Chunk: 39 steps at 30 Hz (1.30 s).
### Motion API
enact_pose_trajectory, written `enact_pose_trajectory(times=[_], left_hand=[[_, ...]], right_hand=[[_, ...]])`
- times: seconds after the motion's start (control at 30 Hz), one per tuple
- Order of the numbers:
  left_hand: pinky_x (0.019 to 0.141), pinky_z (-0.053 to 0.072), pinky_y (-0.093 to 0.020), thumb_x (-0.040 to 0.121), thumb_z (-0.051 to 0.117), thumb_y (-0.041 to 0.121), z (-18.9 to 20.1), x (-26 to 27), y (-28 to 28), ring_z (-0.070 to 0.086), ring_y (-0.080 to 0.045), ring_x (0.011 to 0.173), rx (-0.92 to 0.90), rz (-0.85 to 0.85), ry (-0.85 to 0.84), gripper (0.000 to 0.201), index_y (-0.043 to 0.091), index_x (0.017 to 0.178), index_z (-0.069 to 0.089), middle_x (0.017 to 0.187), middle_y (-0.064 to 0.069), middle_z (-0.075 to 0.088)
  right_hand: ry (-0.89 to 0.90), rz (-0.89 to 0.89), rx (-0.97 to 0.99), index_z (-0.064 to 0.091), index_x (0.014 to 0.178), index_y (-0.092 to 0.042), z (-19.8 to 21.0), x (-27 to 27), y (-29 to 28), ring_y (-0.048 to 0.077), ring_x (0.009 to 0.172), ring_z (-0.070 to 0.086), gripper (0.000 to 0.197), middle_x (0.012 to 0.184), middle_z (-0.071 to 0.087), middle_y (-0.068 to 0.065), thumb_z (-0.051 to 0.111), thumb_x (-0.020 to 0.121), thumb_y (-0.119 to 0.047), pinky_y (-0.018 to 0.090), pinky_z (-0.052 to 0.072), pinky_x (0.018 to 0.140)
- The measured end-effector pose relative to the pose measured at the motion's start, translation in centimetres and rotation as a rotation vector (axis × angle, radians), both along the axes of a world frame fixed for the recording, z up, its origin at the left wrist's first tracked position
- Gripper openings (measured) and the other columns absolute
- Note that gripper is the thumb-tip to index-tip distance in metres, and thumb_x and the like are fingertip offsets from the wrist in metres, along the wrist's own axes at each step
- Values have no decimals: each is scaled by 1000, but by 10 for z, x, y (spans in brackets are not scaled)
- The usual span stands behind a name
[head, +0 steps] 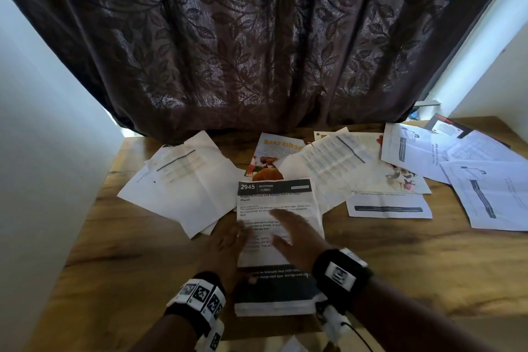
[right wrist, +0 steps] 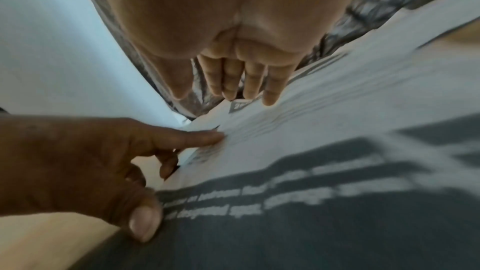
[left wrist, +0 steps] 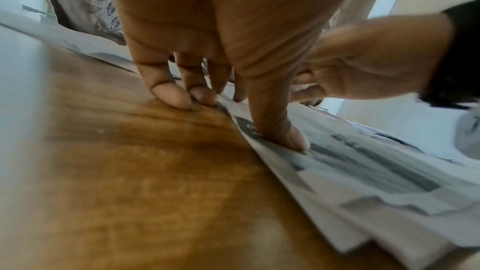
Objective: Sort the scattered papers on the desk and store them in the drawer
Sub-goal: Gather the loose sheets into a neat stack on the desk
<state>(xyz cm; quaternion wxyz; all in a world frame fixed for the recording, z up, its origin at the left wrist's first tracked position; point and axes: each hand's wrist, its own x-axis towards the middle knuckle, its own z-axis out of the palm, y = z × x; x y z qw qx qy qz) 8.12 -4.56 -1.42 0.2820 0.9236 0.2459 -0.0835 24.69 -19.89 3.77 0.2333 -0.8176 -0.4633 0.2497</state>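
Note:
A stack of papers (head: pixel 278 240) lies at the desk's front middle, topped by a sheet headed "2945 BEDROOM" over one with a dark band. My left hand (head: pixel 228 243) rests at the stack's left edge. Its thumb (left wrist: pixel 280 130) presses on the dark band, and its outer fingertips (left wrist: pixel 182 98) touch the wood beside the stack (left wrist: pixel 363 182). My right hand (head: pixel 297 231) is blurred over the top sheet, holding nothing. In the right wrist view its fingers (right wrist: pixel 244 81) are straight, just above the sheet (right wrist: pixel 337 130). No drawer is in view.
Loose sheets spread across the wooden desk (head: pixel 400 266): a white pile at left (head: pixel 185 180), a colourful flyer (head: pixel 271 157), printed pages at centre right (head: pixel 343 166), and more at far right (head: pixel 485 188). A dark leaf-patterned curtain (head: pixel 257 37) hangs behind. A white wall (head: pixel 43 151) stands at left.

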Motion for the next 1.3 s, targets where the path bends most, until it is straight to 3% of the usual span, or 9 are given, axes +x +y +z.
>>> enact_pose_trajectory(times=[0.17,0.27,0.37,0.6,0.77,0.87,1.0,1.13,1.3], left_hand=[[114,33,-47,59,58,83,-2,6,-3,30,-29,143,15,40,50,111,26,150,30,160,-3,25],[122,18,-44,71,63,69,-5,7,1,12,-26,150,163,-77,106,103,34,155,13,164,4,3],[121,0,-36,80,66,57,-1,3,0,-2,-25,151,168,-98,140,103,33,156,1,164,3,-12],[113,-13,-30,82,62,59,4,1,2,-12,-21,150,140,-140,171,103,33,155,-5,162,3,-19],[118,-10,-34,68,41,79,6,5,2,-14,-19,149,165,-190,218,109,32,154,-6,156,6,-24],[124,6,-41,92,54,45,8,6,0,-3,-21,151,246,-164,186,82,33,155,2,163,3,-11],[123,0,-43,81,64,58,9,5,0,-10,-24,150,137,-158,219,104,30,155,-3,163,4,-16],[122,-6,-41,76,64,67,3,3,4,-13,-24,150,156,-189,215,110,30,155,-4,161,6,-19],[123,5,-47,69,64,73,-16,-1,11,-12,-20,150,82,-170,172,116,35,154,-5,160,11,-21]], right_hand=[[-37,251,-72,25,157,-14,-27,-16,72,27,152,21,63,164,25,10,48,103,-34,38,17,124],[-289,305,-241,6,161,-19,-47,9,76,28,155,2,77,169,1,5,35,101,-57,51,8,125],[-303,166,-350,-12,159,-26,-55,58,55,24,154,-13,104,167,-17,-2,37,86,-81,51,-4,122],[-317,29,-469,-20,156,-19,-37,102,30,29,152,-19,130,165,-24,3,40,70,-94,54,-7,121],[-302,273,-351,-17,158,-16,-22,23,32,26,149,-25,127,164,-25,4,38,71,-92,52,-12,121],[-287,379,-379,-12,159,-16,-32,-13,14,23,141,-32,104,166,-22,4,40,87,-72,54,-6,124],[-220,363,-488,-25,154,-26,-35,7,-33,19,145,-33,140,155,-38,-6,57,61,-91,50,-20,118],[-217,263,-587,-33,150,-30,-24,44,-69,18,142,-37,148,152,-42,-9,57,52,-95,54,-21,116],[-226,241,-572,-36,148,-29,-29,50,-77,18,142,-41,149,152,-47,-10,46,49,-103,55,-21,118]])
